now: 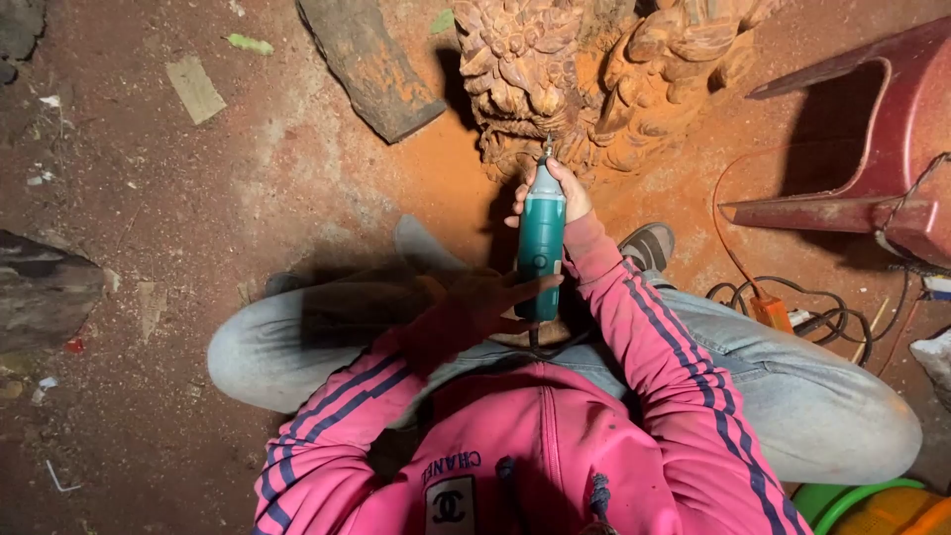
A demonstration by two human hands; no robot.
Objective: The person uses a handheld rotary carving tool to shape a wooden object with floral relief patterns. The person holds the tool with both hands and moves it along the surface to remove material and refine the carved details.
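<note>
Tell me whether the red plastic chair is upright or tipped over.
Tipped over: the chair lies on its side on the dusty ground, its hollow underside facing the carving.

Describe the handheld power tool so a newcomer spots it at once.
Start at the big orange-brown wood carving at top centre, on the dusty red floor. Just below it, the right hand and left hand grip a rotary tool, its tip at the carving. It is the only teal, cylindrical object here.

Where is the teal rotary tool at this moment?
In the head view, the teal rotary tool sits at centre, gripped by the right hand near its tip and the left hand at its rear, its bit against the wooden carving.
</note>
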